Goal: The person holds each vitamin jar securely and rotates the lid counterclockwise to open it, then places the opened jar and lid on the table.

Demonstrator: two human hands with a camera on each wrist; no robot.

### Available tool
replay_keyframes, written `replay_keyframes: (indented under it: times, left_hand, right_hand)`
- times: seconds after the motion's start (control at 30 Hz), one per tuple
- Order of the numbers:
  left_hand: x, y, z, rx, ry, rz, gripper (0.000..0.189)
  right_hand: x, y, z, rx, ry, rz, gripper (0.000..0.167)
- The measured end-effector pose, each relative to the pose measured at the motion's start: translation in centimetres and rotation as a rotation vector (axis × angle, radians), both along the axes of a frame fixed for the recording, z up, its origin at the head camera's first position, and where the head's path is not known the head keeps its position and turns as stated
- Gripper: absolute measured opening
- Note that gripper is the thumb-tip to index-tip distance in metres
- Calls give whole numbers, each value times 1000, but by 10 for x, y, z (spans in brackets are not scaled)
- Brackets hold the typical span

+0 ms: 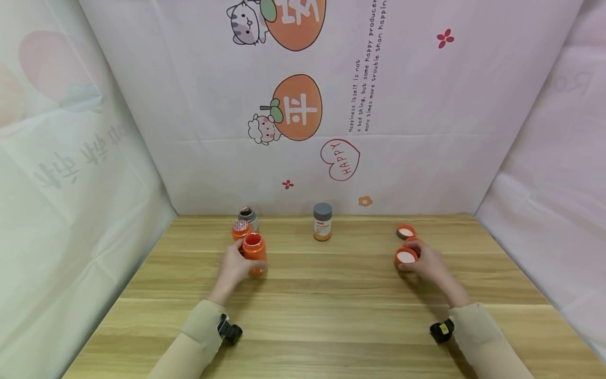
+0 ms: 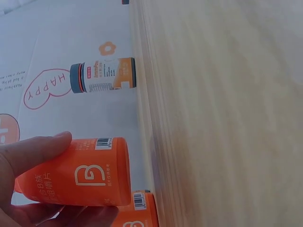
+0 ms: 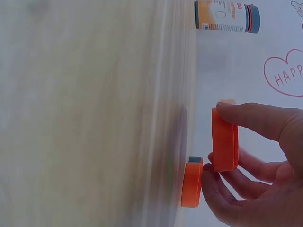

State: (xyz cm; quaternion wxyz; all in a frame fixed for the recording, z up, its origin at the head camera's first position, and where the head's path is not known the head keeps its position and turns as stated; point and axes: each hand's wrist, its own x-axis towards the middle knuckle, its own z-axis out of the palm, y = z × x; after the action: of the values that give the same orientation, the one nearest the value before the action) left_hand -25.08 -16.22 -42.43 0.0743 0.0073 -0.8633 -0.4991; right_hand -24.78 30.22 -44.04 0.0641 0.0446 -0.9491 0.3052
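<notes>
My left hand [image 1: 235,267] grips an orange bottle [image 1: 254,248] whose mouth is uncapped, with thumb and fingers around its sides. Its label shows a white B in the left wrist view. Right behind it stand another orange bottle [image 1: 241,228] with a patterned seal over its mouth and a grey bottle [image 1: 249,217] without a cap. At the right, my right hand [image 1: 428,261] pinches an orange cap [image 1: 406,256], white inside facing up, between thumb and fingers. Beyond it lie a second orange cap [image 3: 191,184], partly hidden by the fingers in the head view, and a grey-orange cap [image 1: 405,231].
A capped bottle [image 1: 322,222] with a grey lid and an orange-white label stands at the back middle of the wooden table [image 1: 326,321]. A printed white cloth [image 1: 407,158] hangs behind the table, with more cloth along both sides.
</notes>
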Motion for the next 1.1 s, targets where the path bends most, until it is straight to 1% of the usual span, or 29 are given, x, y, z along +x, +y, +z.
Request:
replay_keyframes:
  times: [0.13,0.37,0.5,0.73,0.93,1.1]
  left_hand:
    - [1,-3,1,-4,-8,1,65]
    - [0,-10,1,-22,-38,1,65]
    - [0,-13,0,-37,-39,11,67]
    - [0,-18,0,-44,-54,21,66]
    - [-1,-21,0,-74,-62,24,67]
    - [-2,-25,0,-88,-66,20,68]
  right_hand:
    - [0,5,1,-1,-18,-28,64]
    - [0,13,1,15,-17,-38,62]
    - [-1,17,-1,16,-29,-48,61]
    - [-1,23,-1,21,-84,-69,63]
    - [0,27,2,21,-112,-76,63]
    - [0,31,2,15,-146,-95,62]
